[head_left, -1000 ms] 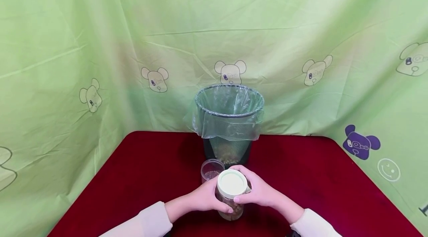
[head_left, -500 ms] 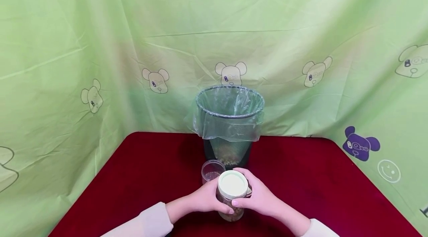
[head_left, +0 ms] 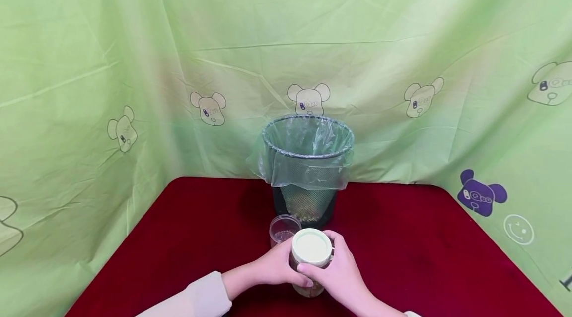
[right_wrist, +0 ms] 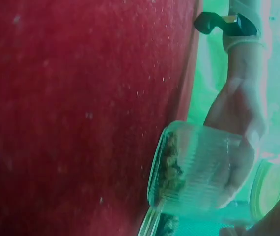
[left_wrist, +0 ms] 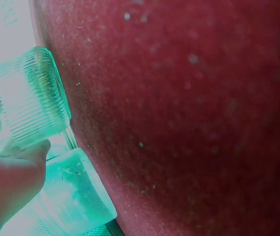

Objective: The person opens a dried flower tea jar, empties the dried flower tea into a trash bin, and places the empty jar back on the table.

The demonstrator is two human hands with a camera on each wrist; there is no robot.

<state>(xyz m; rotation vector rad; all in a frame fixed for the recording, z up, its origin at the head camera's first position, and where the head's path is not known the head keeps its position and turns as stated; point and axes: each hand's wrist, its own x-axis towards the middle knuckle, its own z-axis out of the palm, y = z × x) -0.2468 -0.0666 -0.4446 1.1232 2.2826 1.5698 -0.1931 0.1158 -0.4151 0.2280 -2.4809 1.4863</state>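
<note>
A clear ribbed jar [right_wrist: 194, 167] with brown bits at its bottom stands upright at the front of the table, its white lid [head_left: 312, 246] on top. My left hand [head_left: 274, 265] grips the jar's body from the left, thumb across the front. From the right, my right hand [head_left: 337, 270] holds the lid, its thumb in front at the rim and its fingers round the far side. Directly behind the jar is a clear plastic cup [head_left: 284, 222] with some dark content low inside. The left wrist view also shows this cup [left_wrist: 78, 191] beside the jar.
Behind the cup stands a black mesh waste bin [head_left: 328, 202] lined with a thin green bag [head_left: 308, 173]. Dark red cloth [head_left: 402, 237] covers the table, with small pale specks on it. A green printed curtain [head_left: 250, 58] hangs around the back and sides.
My right hand has turned round the lid: its thumb has slid left along the front and its wrist has swung toward me. The left hand and jar stay nearly in place.
</note>
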